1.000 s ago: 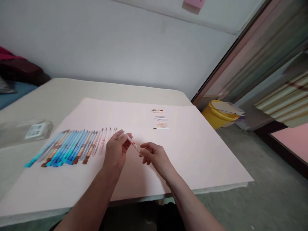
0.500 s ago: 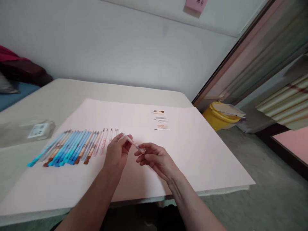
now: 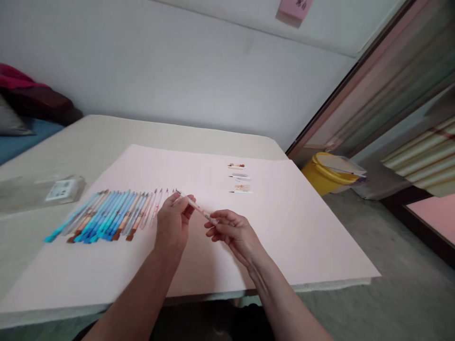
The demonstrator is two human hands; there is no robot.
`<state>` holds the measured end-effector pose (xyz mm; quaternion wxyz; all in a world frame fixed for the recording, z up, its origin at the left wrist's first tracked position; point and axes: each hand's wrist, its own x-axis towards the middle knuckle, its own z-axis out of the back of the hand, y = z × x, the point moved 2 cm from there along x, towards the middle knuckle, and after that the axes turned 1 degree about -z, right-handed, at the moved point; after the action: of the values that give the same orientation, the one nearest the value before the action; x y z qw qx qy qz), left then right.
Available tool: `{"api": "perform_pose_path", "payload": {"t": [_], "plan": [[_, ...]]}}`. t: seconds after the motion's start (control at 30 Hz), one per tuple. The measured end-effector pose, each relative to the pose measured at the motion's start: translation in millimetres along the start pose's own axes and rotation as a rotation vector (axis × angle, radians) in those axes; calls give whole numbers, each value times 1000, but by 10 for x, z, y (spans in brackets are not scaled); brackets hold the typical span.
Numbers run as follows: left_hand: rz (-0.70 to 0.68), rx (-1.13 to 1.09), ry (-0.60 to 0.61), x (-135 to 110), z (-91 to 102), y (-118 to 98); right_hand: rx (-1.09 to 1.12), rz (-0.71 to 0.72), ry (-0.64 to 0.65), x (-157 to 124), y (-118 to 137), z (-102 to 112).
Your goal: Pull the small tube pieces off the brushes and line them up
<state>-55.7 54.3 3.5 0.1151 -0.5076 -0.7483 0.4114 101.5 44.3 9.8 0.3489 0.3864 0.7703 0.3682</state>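
Note:
Between my two hands, above the pink sheet, is a pale pink patterned pen, tilted with its tip up and to the left. My left hand pinches it near the tip, and the fingers of my right hand close on its lower end. To the left lies a row of pens in blue, brown, grey and pink, set side by side. My left hand partly covers the row's right end. Beyond my right hand lie small groups of pen parts, among them thin refills with dark tips.
A clear plastic bag with a white label lies at the table's left. The beige table meets a white wall behind. On the floor at the right stands a yellow bucket. A pink note is stuck to the wall.
My right hand has shifted slightly right along the pen, and more of the pen's body shows between my hands. The view has moved a little; the pens on the table stay put.

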Motion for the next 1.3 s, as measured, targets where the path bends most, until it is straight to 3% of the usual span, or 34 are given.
{"api": "perform_pose_path", "payload": {"t": [0.17,0.87,1.3], "plan": [[-101,85,9,-62,-74,-77,-98,-3,-119,28,-3,30],[-313,331,64,-184,-189,-155,-82,-62,-146,69,-63,57],[-168,169,30,-73,-117,-124,-141,-2,-122,71,-32,120]]}}
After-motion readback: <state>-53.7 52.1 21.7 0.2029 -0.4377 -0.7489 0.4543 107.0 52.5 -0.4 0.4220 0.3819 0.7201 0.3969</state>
